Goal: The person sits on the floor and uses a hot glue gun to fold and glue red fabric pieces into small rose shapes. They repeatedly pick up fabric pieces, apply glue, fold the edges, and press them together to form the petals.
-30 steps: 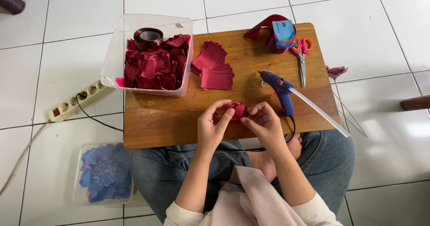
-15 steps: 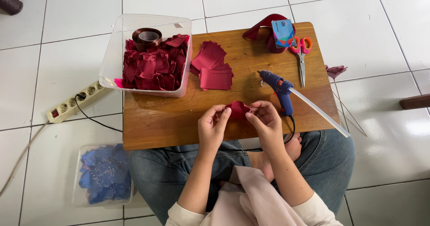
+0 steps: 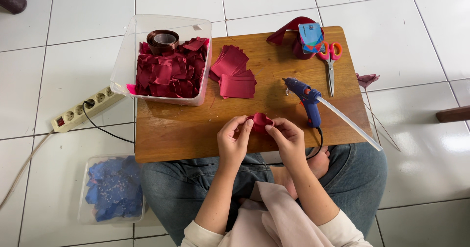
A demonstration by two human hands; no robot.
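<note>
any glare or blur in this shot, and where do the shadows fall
Head view: sharp overall, no motion blur on the left hand or right hand pinching the dark red fabric piece; soft glare patches on the glossy white floor tiles at right; faint shadows beside the clear plastic tub and under the low wooden board.

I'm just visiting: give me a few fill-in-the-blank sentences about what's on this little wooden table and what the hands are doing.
1. Both hands, left hand and right hand, pinch a small ____ fabric piece.
2. The glue gun lying on the table is ____ in colour.
3. The clear box of red pieces also holds a roll of ____.
4. The scissors have red and ____ handles.

Missing words: red; blue; ribbon; pink
</note>
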